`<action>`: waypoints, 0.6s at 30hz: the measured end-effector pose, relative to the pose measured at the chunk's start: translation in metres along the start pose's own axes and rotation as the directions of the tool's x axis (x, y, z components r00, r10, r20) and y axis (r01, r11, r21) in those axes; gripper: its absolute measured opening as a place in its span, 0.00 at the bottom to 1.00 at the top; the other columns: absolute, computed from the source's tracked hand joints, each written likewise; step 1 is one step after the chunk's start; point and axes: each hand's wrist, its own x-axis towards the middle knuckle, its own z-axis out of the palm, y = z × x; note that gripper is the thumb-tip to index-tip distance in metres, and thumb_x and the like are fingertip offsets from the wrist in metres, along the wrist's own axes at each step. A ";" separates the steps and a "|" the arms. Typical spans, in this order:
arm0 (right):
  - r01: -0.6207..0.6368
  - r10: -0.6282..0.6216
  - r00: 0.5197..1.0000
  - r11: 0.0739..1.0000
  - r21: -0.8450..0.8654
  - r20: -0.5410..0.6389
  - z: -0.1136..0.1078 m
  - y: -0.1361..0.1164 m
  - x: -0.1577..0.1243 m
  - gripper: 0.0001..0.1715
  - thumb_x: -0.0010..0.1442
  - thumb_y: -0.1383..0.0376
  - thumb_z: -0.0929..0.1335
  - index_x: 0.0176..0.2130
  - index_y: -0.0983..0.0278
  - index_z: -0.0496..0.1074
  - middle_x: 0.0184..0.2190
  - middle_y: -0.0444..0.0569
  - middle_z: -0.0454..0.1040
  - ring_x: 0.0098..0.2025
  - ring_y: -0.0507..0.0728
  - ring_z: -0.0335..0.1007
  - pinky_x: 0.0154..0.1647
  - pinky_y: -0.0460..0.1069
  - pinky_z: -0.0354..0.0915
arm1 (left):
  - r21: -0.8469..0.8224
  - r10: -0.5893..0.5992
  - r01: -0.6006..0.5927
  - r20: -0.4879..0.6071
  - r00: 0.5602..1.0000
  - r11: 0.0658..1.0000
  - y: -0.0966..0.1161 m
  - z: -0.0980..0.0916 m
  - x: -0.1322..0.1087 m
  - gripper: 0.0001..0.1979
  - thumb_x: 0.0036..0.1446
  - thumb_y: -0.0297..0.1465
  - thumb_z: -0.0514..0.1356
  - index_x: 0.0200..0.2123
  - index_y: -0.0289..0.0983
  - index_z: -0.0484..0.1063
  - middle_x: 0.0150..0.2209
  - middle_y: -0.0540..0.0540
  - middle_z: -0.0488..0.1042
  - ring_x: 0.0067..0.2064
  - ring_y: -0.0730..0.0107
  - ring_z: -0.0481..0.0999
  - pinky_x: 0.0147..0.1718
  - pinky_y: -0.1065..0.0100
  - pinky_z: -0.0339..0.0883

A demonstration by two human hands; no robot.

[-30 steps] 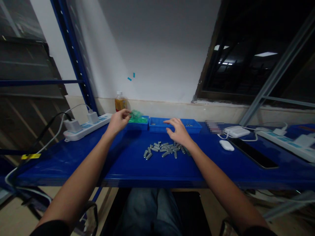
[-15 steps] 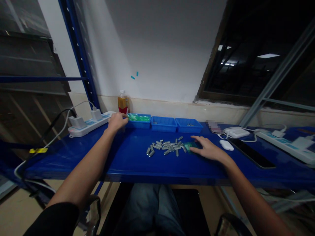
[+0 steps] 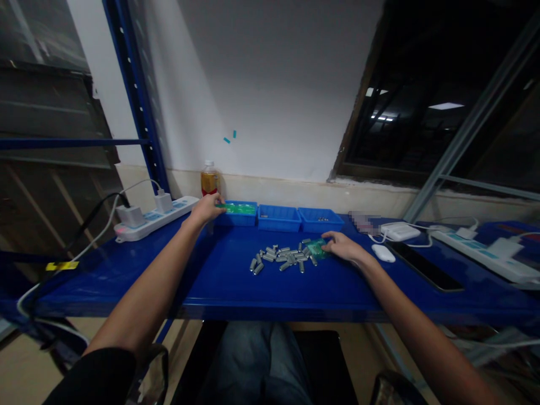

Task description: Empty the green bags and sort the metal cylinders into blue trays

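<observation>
My left hand (image 3: 206, 209) is at the left end of a blue bin (image 3: 240, 221), its fingertips pinched on the edge of green plastic packets (image 3: 241, 208) lying inside. How far the packet is gripped is partly hidden by the fingers. On the table, my right hand (image 3: 342, 246) has thumb and fingers closed on the right side of a small clear-green plastic packet (image 3: 316, 248). That packet lies against the right end of a loose pile of several short silver metal cylinders (image 3: 287, 258).
Two more blue bins stand in the row: a middle bin (image 3: 279, 224) and a right bin (image 3: 321, 225) with small metal bits. A drink bottle (image 3: 209, 180) and power strip (image 3: 158, 220) are left; a white case (image 3: 383, 253), phone (image 3: 426, 264) and another power strip (image 3: 485, 256) right.
My right hand's fingers have closed from a spread pose onto the green packet. My left fingertips have moved slightly right over the bin's edge. The camera view has shifted slightly.
</observation>
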 end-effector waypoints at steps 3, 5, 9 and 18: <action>-0.045 0.037 0.997 0.990 0.132 0.065 -0.009 -0.013 0.000 0.08 0.44 0.69 0.67 0.29 0.68 0.73 0.18 0.43 0.69 0.20 0.50 0.60 0.23 0.45 0.53 | 0.032 0.013 -0.016 0.087 0.996 0.999 0.002 -0.002 0.014 0.11 0.41 0.33 0.64 0.31 0.38 0.76 0.29 0.47 0.76 0.32 0.64 0.73 0.29 0.70 0.59; -0.006 -0.002 0.999 0.983 0.184 0.043 -0.017 -0.023 0.000 0.05 0.44 0.68 0.66 0.25 0.67 0.72 0.20 0.44 0.70 0.21 0.50 0.60 0.24 0.45 0.54 | 0.066 0.018 -0.030 0.166 0.986 0.997 0.005 -0.006 0.025 0.09 0.38 0.33 0.65 0.28 0.40 0.77 0.29 0.47 0.76 0.32 0.62 0.74 0.29 0.70 0.60; 0.205 -0.173 0.975 0.945 0.257 -0.142 -0.020 -0.054 0.010 0.08 0.44 0.65 0.67 0.29 0.65 0.71 0.21 0.42 0.68 0.23 0.50 0.60 0.25 0.45 0.54 | 0.182 -0.079 0.028 0.277 0.958 0.983 0.017 -0.016 0.034 0.09 0.33 0.32 0.68 0.24 0.41 0.78 0.29 0.44 0.77 0.34 0.58 0.75 0.31 0.69 0.62; 0.759 -0.792 0.476 0.589 -0.277 -0.383 0.067 -0.132 0.042 0.07 0.55 0.69 0.64 0.31 0.64 0.72 0.29 0.48 0.70 0.38 0.56 0.64 0.43 0.51 0.59 | -0.696 0.011 0.116 0.175 0.984 0.709 0.109 -0.008 -0.040 0.28 0.56 0.52 0.50 0.33 0.32 0.76 0.31 0.40 0.76 0.33 0.63 0.75 0.30 0.69 0.65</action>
